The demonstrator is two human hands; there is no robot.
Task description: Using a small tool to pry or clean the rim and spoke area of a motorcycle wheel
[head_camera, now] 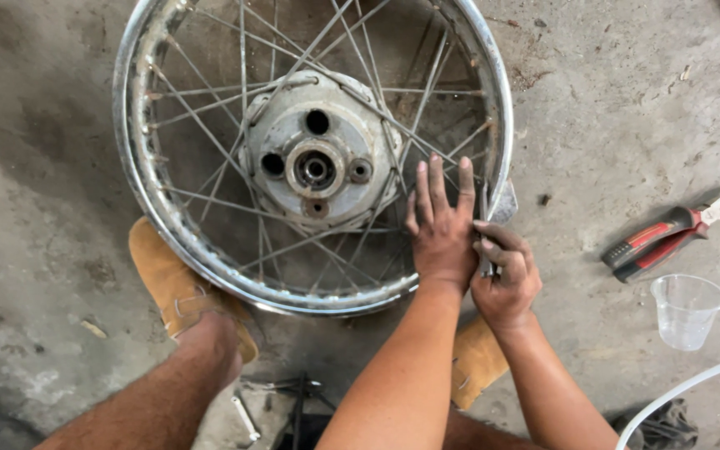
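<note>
A bare spoked wheel (pixel 153 208) with a chrome rim lies flat on the concrete floor, its grey hub (pixel 318 146) in the middle. My left hand (pixel 439 229) rests flat on the spokes just inside the rim's right side, fingers straight and pointing away from me. Right beside it, my right hand (pixel 506 279) has its fingers curled around a small thin metal tool (pixel 487 242) that stands against the rim. What the tool's tip meets is hidden by my fingers.
Red-and-black pliers (pixel 677 233) and a clear plastic cup (pixel 687 310) sit on the floor to the right, with a white hose (pixel 685 387) below them. My tan shoes (pixel 168 279) (pixel 477 358) press under the wheel's near edge. Small tools (pixel 247 417) lie between my legs.
</note>
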